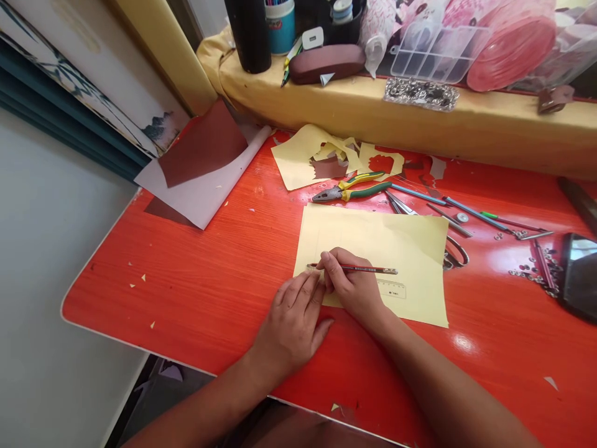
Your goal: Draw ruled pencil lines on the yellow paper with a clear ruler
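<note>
A sheet of yellow paper (pixel 373 236) lies on the red table before me. On it rests a clear ruler (pixel 392 289), its left part hidden under my hands. My right hand (pixel 352 283) grips a dark red pencil (pixel 370 269), whose tip points left and touches or nearly touches the paper near its left edge. Beside it, my left hand (pixel 291 320) lies flat with fingers stretched out, the fingertips pressed down at the paper's lower left. Whether those fingertips rest on the ruler's hidden end, I cannot tell.
Behind the paper lie pliers (pixel 352 186), yellow paper scraps (pixel 298 155), scissors (pixel 454 252) and several pens (pixel 476 211). Brown sheet material (pixel 205 146) lies at the back left. A dark phone-like object (pixel 581 274) and small metal parts are at right. A cluttered ledge (pixel 326 102) runs along the back.
</note>
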Motion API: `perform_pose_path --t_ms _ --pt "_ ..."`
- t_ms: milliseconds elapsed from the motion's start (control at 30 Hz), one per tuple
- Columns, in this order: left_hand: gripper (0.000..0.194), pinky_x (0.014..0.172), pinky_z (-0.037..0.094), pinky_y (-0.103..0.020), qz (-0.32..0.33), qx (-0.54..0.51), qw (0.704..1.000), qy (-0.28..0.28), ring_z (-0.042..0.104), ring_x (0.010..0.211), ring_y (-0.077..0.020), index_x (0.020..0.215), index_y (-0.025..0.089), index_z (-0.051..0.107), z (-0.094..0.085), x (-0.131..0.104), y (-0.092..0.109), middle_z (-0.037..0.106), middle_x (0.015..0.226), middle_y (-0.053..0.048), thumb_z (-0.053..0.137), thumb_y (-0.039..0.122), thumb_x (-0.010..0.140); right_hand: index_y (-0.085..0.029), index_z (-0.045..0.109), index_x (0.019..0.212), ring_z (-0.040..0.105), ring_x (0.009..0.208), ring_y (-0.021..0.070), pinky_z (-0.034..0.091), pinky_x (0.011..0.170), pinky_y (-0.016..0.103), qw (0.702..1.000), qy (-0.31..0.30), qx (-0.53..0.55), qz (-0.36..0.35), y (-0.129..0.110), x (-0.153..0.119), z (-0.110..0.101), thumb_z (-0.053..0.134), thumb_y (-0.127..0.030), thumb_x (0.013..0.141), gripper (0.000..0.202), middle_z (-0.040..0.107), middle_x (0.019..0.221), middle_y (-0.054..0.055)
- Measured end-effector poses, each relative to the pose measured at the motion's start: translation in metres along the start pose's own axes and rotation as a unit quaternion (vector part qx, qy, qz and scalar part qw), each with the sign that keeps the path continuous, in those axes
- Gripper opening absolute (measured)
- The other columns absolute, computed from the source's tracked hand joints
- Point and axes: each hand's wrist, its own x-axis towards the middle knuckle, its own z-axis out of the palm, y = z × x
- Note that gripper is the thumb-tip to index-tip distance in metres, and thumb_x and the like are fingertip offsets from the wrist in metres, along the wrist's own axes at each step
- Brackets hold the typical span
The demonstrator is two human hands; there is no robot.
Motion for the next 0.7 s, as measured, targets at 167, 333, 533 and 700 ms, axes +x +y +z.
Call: perform_pose_path --t_ms 167,333,533,700 --pt "0.054 0.124 0.039 -0.046 -0.002 -0.003 1.000 -0.001 0.055 0.146 -0.0324 0.154 0.007 0.057 -0.0013 0.0016 0.0002 0.063 0.156 -0.017 0.050 0.038 0.110 -0.025 0.067 0.078 0.060 0.057 0.0191 0.054 0.068 0.035 1.000 -0.002 -0.004 0.000 0.0011 -0.0004 0.0008 0.056 -0.056 0.110 0.045 0.059 0.055 -0.001" --pt "0.054 0.124 0.038 -0.046 0.000 -0.007 1.000 0.002 0.055 0.145 -0.0327 0.152 0.005 0.059 -0.0017 0.0022 0.0004 0.064 0.155 -0.018 0.050 0.038 0.111 -0.024 0.066 0.078 0.059 0.056 0.0183 0.052 0.067 0.034 1.000 -0.002 -0.009 0.002 0.0007 0.0001 0.0015 0.056 -0.050 0.110 0.042 0.059 0.056 -0.001" --pt "0.054 0.123 0.040 -0.046 -0.002 -0.008 1.000 0.003 0.055 0.145 -0.0327 0.153 0.006 0.058 -0.0019 0.0022 0.0004 0.065 0.153 -0.018 0.052 0.037 0.110 -0.024 0.066 0.078 0.059 0.057 0.0183 0.052 0.068 0.035 1.000 -0.007 -0.001 0.007 -0.0003 -0.0002 0.0012 0.056 -0.050 0.110 0.042 0.059 0.057 -0.001" --pt "0.053 0.124 0.038 -0.045 -0.001 -0.007 1.000 0.003 0.055 0.144 -0.0326 0.151 0.005 0.060 -0.0023 0.0024 0.0005 0.065 0.153 -0.018 0.050 0.039 0.111 -0.024 0.066 0.078 0.057 0.055 0.0174 0.052 0.068 0.034 1.000 -0.007 -0.002 0.004 0.0004 0.0003 0.0014 0.056 -0.047 0.111 0.041 0.058 0.056 -0.002"
